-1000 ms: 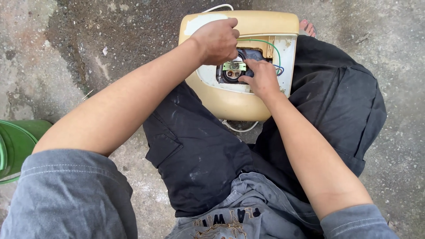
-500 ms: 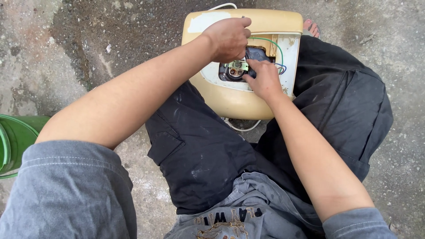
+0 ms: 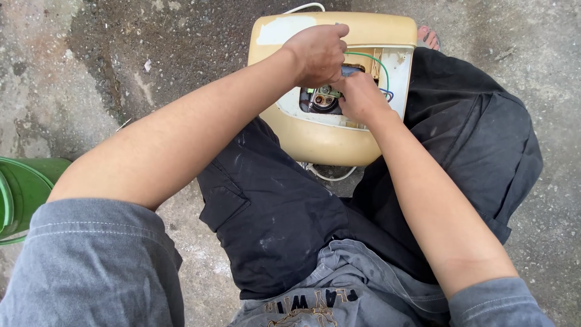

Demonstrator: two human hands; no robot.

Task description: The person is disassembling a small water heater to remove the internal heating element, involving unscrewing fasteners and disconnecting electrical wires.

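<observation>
Resting between the person's legs at upper centre of the frame, the cream appliance casing (image 3: 330,136) already lies open, its wiring (image 3: 370,60) and metal part (image 3: 324,97) exposed. Left hand (image 3: 318,53) curls closed above the opening; right hand (image 3: 361,97) pinches inside, what exactly is hidden.

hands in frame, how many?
2. The left hand is closed over the top of the opening in the yellowed appliance casing; the right hand is at the opening's right side by the green wire. No other person's hands show.
</observation>
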